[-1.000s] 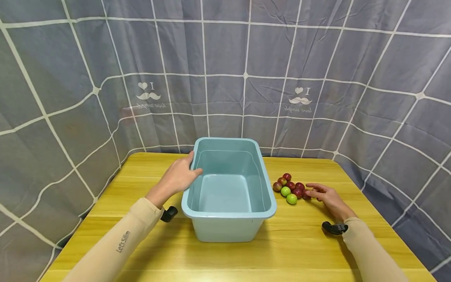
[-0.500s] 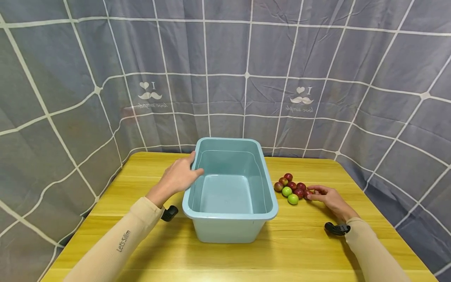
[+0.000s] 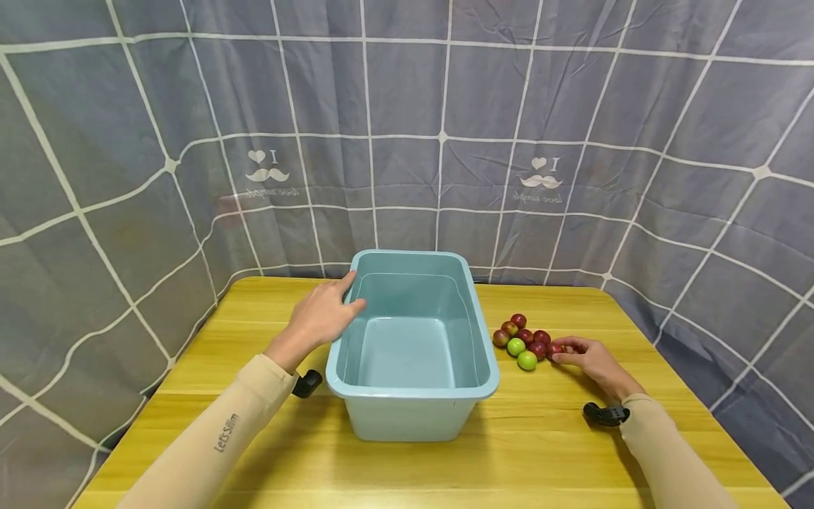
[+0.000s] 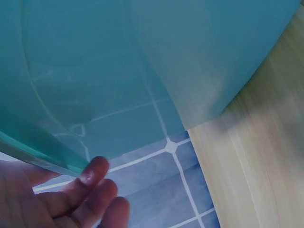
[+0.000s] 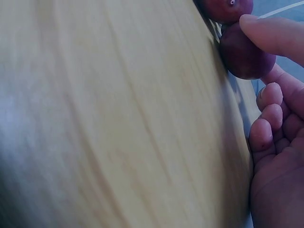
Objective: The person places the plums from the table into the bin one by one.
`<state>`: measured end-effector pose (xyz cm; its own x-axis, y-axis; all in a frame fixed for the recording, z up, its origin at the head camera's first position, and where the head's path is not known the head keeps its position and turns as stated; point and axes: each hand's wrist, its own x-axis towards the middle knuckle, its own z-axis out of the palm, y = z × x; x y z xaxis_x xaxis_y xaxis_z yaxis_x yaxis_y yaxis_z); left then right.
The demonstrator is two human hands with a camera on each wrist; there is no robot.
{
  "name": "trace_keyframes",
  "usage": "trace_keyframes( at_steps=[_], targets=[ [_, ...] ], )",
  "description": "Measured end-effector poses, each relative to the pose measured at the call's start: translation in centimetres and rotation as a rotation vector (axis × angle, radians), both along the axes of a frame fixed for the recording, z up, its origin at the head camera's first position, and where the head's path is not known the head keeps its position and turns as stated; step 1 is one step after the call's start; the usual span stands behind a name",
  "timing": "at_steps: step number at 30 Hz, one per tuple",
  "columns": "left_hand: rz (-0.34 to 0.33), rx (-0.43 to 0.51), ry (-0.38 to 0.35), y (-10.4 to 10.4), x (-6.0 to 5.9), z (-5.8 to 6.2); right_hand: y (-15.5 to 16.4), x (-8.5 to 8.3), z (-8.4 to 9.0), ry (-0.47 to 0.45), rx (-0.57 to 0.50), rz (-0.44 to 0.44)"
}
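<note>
A deep light-blue plastic tub (image 3: 410, 418) stands in the middle of the table. My left hand (image 3: 320, 315) grips its left rim, thumb over the inside and fingers outside, as the left wrist view also shows. Right of the tub lies a loose cluster of dark red plums (image 3: 538, 350) and two green ones (image 3: 526, 360). My right hand (image 3: 596, 362) pinches the rightmost red plum (image 5: 244, 54) between thumb and forefinger, low by the tabletop. In the right wrist view the other fingers curl below it. Another plum (image 5: 230, 7) sits right beside the pinched one.
The yellow wooden table (image 3: 394, 481) ends at the back against a grey curtain (image 3: 407, 170) with white grid lines, which also hangs at both sides. Each wrist wears a black strap device (image 3: 605, 414).
My right thumb and forefinger have come together on the rightmost red plum, which they were only reaching over before. My left hand and the tub stay as they were.
</note>
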<state>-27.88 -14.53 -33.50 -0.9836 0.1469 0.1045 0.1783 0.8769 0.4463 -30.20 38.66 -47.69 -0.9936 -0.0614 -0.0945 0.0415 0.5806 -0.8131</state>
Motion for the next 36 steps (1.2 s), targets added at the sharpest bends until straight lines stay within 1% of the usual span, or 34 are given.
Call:
trace_keyframes(
  at_steps=[3,9,16,23,27,30,36],
  targets=[
    [-0.004,0.004,-0.005,0.0,0.1,0.0,-0.1,0.1,0.1,-0.006,0.008,-0.010],
    [0.013,-0.018,-0.013,0.1,0.3,0.0,-0.1,0.2,0.1,-0.010,0.009,-0.004],
    [0.023,0.012,-0.019,0.1,0.2,-0.1,-0.1,0.4,0.3,0.009,0.005,-0.006],
    [0.012,0.036,-0.040,0.2,0.3,-0.3,0.3,0.5,0.3,0.042,-0.041,0.000],
    [0.018,0.027,-0.039,0.3,0.3,-0.3,0.5,0.5,0.4,0.055,-0.085,-0.013],
    [0.020,0.020,-0.040,0.4,0.3,-0.2,0.4,0.6,0.5,0.047,-0.113,-0.027],
    [0.025,0.008,-0.040,0.2,0.4,-0.3,0.0,0.8,1.0,0.037,-0.110,-0.029]
  ],
)
